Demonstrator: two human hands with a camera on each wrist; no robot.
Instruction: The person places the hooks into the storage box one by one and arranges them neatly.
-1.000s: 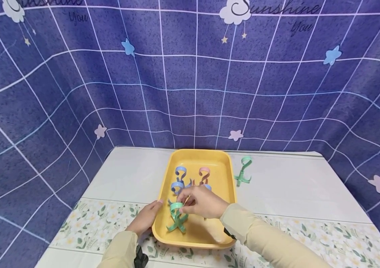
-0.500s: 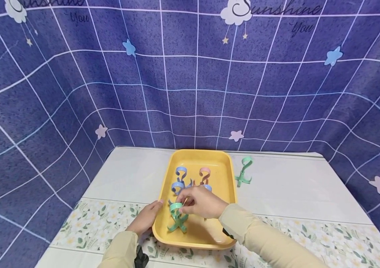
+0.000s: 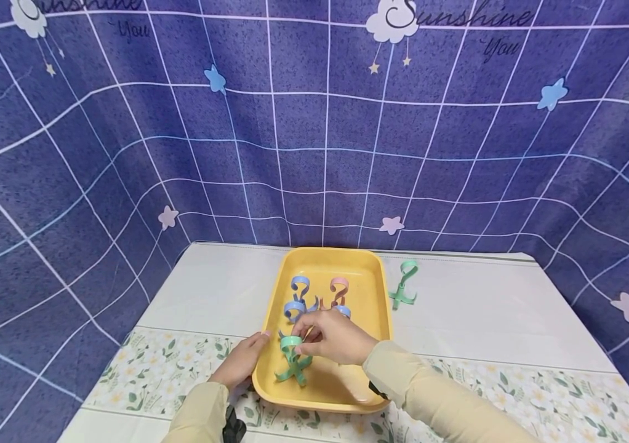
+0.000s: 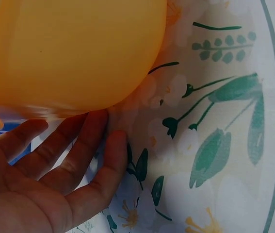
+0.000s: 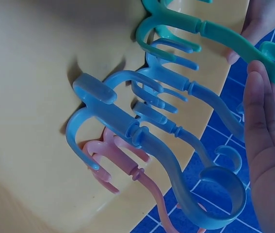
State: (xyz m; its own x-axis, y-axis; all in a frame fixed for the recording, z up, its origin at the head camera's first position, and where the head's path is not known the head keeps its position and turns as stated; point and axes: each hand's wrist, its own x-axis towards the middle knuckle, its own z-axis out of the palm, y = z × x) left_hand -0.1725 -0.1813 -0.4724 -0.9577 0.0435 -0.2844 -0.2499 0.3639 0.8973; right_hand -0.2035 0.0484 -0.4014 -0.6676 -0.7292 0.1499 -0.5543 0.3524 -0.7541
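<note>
In the head view, a green multi-claw hanging hook (image 3: 293,368) stands upright, claws down, in the near left part of a yellow tray (image 3: 322,406). My right hand (image 3: 339,337) pinches its curved top between thumb and fingers; the right wrist view also shows this green hook (image 5: 229,41) at the fingertips. Behind it in the tray stand several blue claw hooks (image 5: 110,119) and a pink claw hook (image 3: 339,288), partly hidden by the right hand. My left hand (image 3: 241,360) rests against the tray's left side. In the left wrist view its fingers (image 4: 86,155) touch the outer wall.
Another green claw hook (image 3: 403,290) stands on the table to the right of the tray. White cloth with a flowered band (image 3: 181,354) covers the table. A blue gridded curtain (image 3: 325,123) hangs behind and at both sides.
The green hook's claws have shifted slightly under my right hand. Both hands otherwise keep their places.
</note>
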